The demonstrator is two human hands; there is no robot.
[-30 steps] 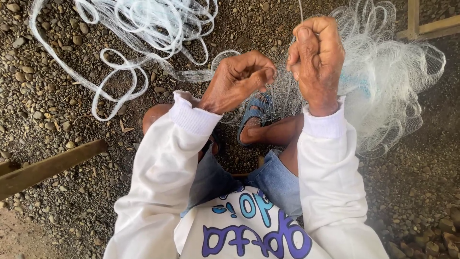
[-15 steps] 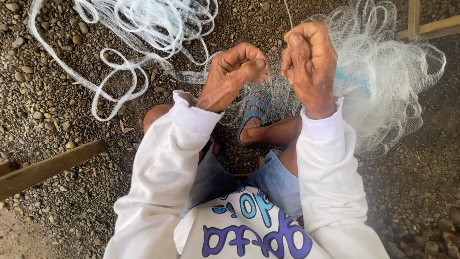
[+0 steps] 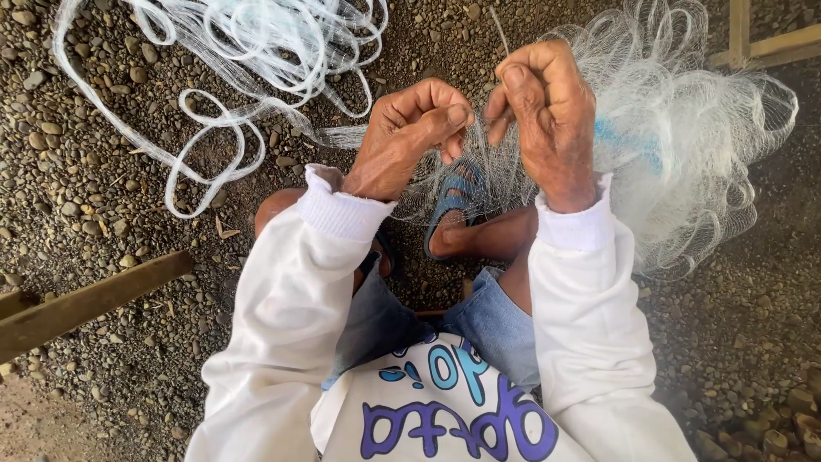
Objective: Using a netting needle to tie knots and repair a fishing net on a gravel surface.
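A fine white fishing net (image 3: 684,128) lies bunched on the gravel to the right and stretches between my hands. My left hand (image 3: 410,137) is raised over my knees, thumb and fingers pinched on strands of the net. Close beside it, my right hand (image 3: 543,111) is closed on the net's mesh too, knuckles up. Part of the net hangs down over my foot in a blue sandal (image 3: 453,201). A twisted length of the same net (image 3: 222,60) trails away in loops at the upper left.
Gravel ground (image 3: 103,197) lies all around. A wooden beam (image 3: 85,299) runs across the lower left. Wooden slats (image 3: 753,43) stand at the upper right behind the net pile. My white sleeves and denim shorts fill the bottom.
Both hands have risen slightly and moved closer together, still pinching the net. The net piles have not moved.
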